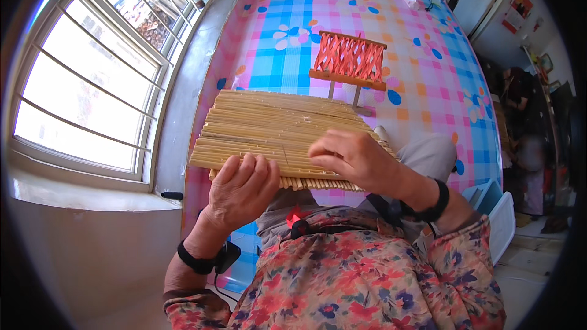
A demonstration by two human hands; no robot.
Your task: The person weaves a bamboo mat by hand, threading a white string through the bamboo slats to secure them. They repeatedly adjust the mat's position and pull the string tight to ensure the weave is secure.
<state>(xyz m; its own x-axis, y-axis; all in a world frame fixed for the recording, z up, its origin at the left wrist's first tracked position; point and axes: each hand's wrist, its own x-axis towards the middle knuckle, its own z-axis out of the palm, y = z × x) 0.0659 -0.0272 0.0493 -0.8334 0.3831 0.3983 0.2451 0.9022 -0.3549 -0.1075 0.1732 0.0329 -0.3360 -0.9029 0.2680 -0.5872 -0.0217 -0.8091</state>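
Across my lap lies a mat of straw-coloured stalks (263,123), laid side by side and joined by rows of small stitches. My left hand (243,186) is closed on its near edge at the left, fingers over the top and thumb hidden. Above the mat's near right part, the fingers of my right hand (351,156) are pinched together; what they hold, if anything, cannot be made out. A thin dark needle-like line (285,154) shows on the mat between my hands.
A checked, flowered sheet (269,43) covers the bed in front of me. Beyond the mat stands a small wooden stool (348,61) with a woven red-orange strap seat. A barred window (92,85) is at the left. At the right are a blue-white plastic bin (498,223) and dark furniture.
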